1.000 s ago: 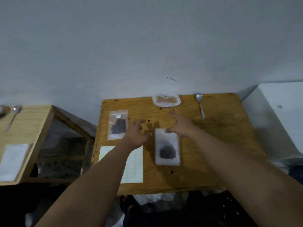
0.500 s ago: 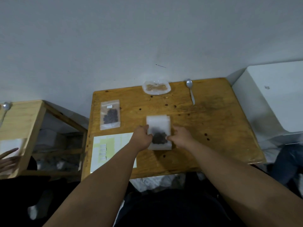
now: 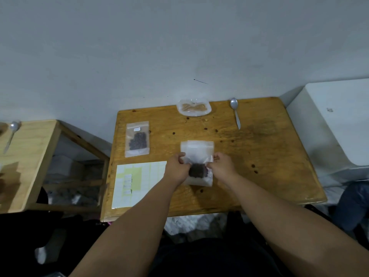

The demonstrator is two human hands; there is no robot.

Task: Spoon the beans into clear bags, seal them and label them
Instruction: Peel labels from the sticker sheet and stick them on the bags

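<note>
A clear bag (image 3: 197, 150) with dark beans (image 3: 197, 170) at its bottom lies in the middle of the wooden table (image 3: 269, 156). My left hand (image 3: 177, 169) pinches the bag's left edge and my right hand (image 3: 222, 165) pinches its right edge. A second clear bag (image 3: 137, 139) holding dark beans and bearing a small white label lies flat at the left. A sheet of labels (image 3: 137, 182) lies at the front left. A metal spoon (image 3: 235, 112) rests at the back right, apart from both hands.
A clear bag of light brown contents (image 3: 194, 107) sits at the table's back edge. Several loose beans dot the tabletop. A white box (image 3: 335, 124) stands to the right. A second wooden table (image 3: 26, 156) with another spoon (image 3: 11, 134) is at the left.
Both hands came down from hovering over the table and took hold of the bag's two side edges. The view shifted, so the table now sits lower and further right.
</note>
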